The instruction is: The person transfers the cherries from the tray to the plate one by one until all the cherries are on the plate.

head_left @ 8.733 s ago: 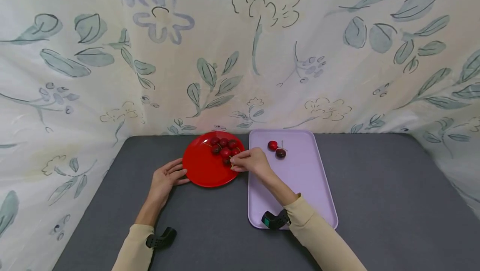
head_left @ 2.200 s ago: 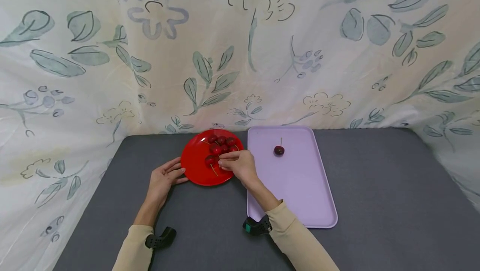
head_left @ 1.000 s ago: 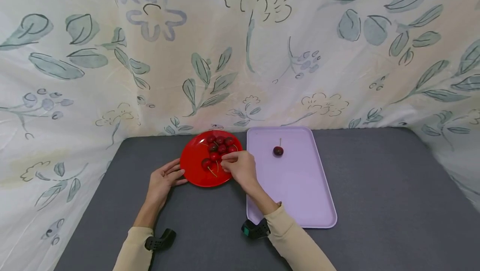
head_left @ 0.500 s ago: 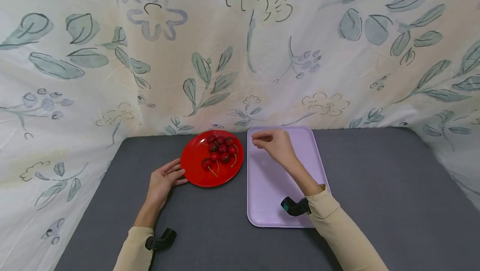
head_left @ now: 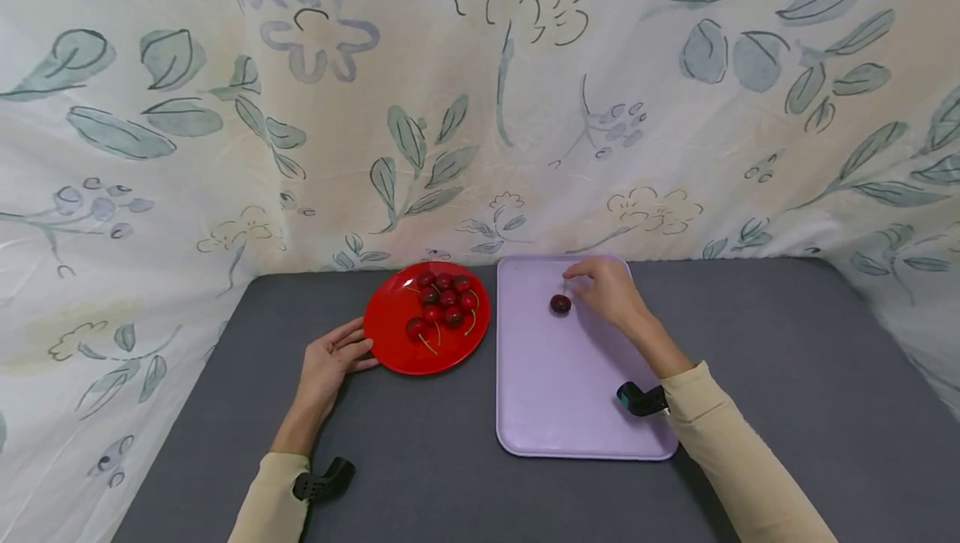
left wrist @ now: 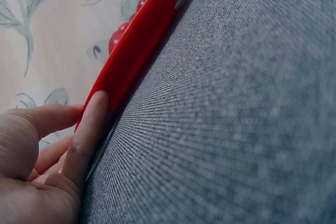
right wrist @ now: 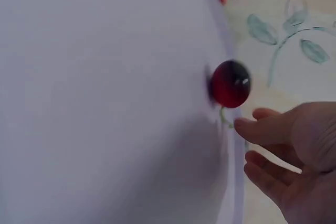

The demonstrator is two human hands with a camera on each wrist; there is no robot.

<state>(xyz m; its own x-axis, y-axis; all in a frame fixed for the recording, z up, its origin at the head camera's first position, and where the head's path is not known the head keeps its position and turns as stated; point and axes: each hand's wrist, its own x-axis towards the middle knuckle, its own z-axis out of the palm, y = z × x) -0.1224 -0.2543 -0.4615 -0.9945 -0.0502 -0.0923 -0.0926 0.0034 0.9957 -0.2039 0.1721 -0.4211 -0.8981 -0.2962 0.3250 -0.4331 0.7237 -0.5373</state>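
Observation:
A dark red cherry (head_left: 560,304) with an upright stem sits near the far end of the lilac tray (head_left: 570,409). My right hand (head_left: 603,289) reaches over the tray beside it. In the right wrist view a fingertip is right at the end of the green stem (right wrist: 224,116), and the fingers stand parted. My left hand (head_left: 326,364) holds the near left rim of the red plate (head_left: 393,351), one finger lying against the plate's underside in the left wrist view. Several cherries (head_left: 447,298) with stems lie in a cluster on the plate.
Plate and tray stand side by side on the dark grey table (head_left: 420,460), a narrow gap between them. A floral cloth (head_left: 525,109) hangs right behind the table and along its sides.
From the plate, my right hand has moved right to the lone cherry on the tray. Another cherry has gone from the tray since the earliest frame. My left hand stays at the rim.

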